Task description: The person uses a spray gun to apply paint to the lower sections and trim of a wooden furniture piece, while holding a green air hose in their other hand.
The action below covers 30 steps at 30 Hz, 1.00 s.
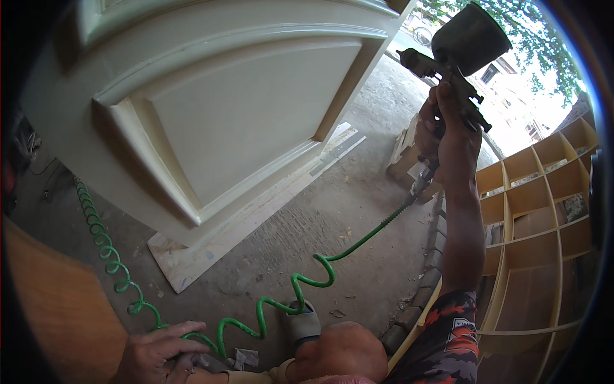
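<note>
1. At upper right, the right hand (451,125) wraps tightly round a dark metal spray gun (451,74) with a round grey cup (470,40), beside a cream panelled wooden door (256,102).
2. Near the coiled green hose (368,237), the left hand (157,355) bends its fingers; I cannot tell whether they pinch it.

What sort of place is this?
Probably a woodworking or furniture-finishing workshop. The right hand grips a spray gun fed by a coiled green hose, a cream door-like panel stands in front, and a wooden frame with open compartments is at the right.
</note>
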Available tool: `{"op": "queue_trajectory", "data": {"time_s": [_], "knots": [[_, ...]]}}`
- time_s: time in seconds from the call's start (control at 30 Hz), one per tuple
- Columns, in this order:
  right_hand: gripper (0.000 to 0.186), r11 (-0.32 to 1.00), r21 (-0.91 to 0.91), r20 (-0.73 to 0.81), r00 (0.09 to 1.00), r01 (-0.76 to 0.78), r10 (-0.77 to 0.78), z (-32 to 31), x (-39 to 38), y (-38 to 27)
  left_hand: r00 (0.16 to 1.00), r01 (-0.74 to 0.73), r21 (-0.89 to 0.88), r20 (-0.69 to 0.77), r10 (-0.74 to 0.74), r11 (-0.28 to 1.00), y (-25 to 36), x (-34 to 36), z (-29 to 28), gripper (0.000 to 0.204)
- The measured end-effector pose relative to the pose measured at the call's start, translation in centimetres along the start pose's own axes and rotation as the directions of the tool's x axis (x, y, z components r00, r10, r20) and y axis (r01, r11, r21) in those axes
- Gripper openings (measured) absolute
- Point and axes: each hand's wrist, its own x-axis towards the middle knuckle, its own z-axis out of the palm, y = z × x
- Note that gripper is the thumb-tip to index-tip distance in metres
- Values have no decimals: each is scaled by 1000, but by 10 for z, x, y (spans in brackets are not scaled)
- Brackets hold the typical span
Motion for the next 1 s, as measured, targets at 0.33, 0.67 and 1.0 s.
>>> {"op": "queue_trajectory", "data": {"time_s": [0.33,0.67,1.0], "knots": [[31,996,86,67,998,12,-17,55,-49,-14,999,27,-53,-19,-28,998,-38,-26,-27,30],[35,1000,19,161,987,15,-18,103,-99,-38,1000,-9,-41,12,9,999,-69,-43,-45,35],[38,995,62,211,975,-82,67,159,-140,-67,995,-72,6,66,71,997,-114,-59,-72,37]]}}
